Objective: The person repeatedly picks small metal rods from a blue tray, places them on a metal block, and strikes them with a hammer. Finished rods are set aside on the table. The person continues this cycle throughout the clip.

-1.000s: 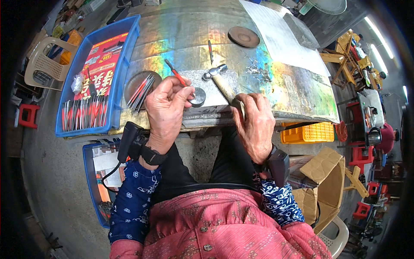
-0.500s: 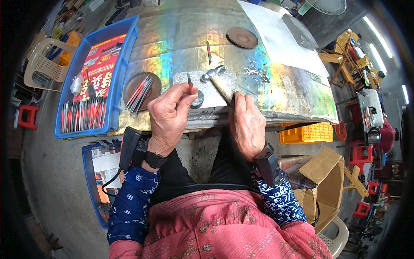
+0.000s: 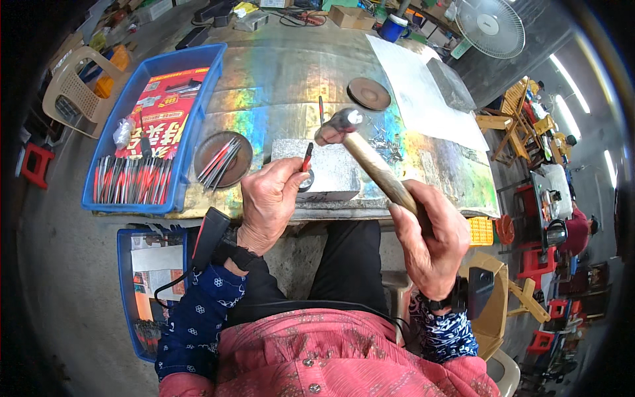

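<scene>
My left hand [image 3: 270, 198] pinches a slim red-and-black rod [image 3: 307, 157] upright; its exact kind does not show. Just beside those fingertips a dark round piece [image 3: 306, 183] rests on the near part of a grey block [image 3: 331, 165]. My right hand [image 3: 433, 238] is wrapped round the wooden handle of a hammer [image 3: 377, 169], whose metal head is raised over the block, to the right of the rod. To the left, several similar rods [image 3: 218, 165] lie in a round brown dish [image 3: 243, 159]. Small metal pins [image 3: 385, 147] are scattered beyond the hammer.
A blue tray [image 3: 200, 119] at the left holds rows of red-and-black rods [image 3: 132, 180]. Another rod [image 3: 321, 109] lies behind the block. Farther back are a brown dish [image 3: 369, 94], white sheet [image 3: 417, 86] and fan [image 3: 489, 26]. An open cardboard box [image 3: 491, 317] stands below right.
My right hand has lifted the hammer off the block and drawn it right and toward me. My left hand still pinches the rod and has shifted slightly. The view has tilted up.
</scene>
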Tool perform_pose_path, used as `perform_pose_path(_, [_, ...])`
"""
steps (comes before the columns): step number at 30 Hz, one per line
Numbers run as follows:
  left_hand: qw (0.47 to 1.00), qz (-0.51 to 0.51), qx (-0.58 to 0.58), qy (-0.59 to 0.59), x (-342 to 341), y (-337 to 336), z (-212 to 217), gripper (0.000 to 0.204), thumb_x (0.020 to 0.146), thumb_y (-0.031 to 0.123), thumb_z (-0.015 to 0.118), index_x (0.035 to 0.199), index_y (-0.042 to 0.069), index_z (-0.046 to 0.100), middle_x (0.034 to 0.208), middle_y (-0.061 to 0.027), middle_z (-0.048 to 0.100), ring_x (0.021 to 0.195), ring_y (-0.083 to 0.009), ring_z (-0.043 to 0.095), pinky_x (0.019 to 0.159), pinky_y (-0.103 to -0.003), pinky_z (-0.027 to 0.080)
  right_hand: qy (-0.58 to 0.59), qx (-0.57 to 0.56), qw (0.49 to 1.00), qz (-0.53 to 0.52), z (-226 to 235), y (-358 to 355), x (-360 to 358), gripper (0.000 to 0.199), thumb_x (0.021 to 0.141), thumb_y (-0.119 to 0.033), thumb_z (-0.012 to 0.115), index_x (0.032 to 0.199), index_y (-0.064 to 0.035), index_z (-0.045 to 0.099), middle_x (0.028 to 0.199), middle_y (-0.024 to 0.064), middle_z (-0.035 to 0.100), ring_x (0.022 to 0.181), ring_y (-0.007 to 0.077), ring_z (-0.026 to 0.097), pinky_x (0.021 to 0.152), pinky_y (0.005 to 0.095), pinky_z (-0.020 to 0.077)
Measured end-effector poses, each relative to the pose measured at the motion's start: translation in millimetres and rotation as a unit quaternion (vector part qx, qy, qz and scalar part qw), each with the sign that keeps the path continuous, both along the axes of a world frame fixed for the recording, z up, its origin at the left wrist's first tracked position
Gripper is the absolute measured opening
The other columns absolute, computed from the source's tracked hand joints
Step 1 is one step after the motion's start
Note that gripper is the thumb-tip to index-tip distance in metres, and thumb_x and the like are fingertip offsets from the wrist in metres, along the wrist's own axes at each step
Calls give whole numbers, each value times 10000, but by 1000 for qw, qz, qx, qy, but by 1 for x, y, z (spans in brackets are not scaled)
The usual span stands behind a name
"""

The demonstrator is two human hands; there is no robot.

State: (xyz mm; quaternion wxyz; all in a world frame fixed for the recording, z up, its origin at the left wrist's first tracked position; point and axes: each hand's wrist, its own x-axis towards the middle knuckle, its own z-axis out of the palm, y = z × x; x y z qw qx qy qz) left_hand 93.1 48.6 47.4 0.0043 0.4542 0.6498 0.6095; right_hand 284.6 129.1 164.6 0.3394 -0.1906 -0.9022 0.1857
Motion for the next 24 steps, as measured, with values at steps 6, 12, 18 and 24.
perform_pose_path(6, [1000,14,2,5,1,1,-2,145,806,-21,703,949,-35,690,842,-122,707,758,-175,689,666,-278,525,-15,45,998,42,17,-3,-5,264,816,-20,695,1063,42,627,830,156,651,658,226,640,606,303,508])
perform_pose_path(12, [1000,19,-1,14,1,1,-4,150,800,-26,704,950,-34,688,851,-129,708,758,-186,691,667,-283,526,154,-20,987,28,34,-16,2,266,861,-27,638,1104,80,615,829,149,661,688,189,645,644,289,516])
perform_pose_path(18, [1000,17,-3,12,0,1,-4,151,798,-28,705,948,-35,684,862,-133,712,761,-184,693,669,-283,527,-51,-24,998,31,16,2,-10,274,850,-39,675,1110,31,623,811,204,646,667,288,653,620,326,510])
perform_pose_path(24, [1000,22,13,9,1,1,-5,153,791,-32,705,942,-37,685,857,-132,714,766,-192,700,671,-277,528,-38,-18,998,37,34,-1,-8,271,857,-41,665,1116,35,637,784,169,662,654,232,653,617,312,513])
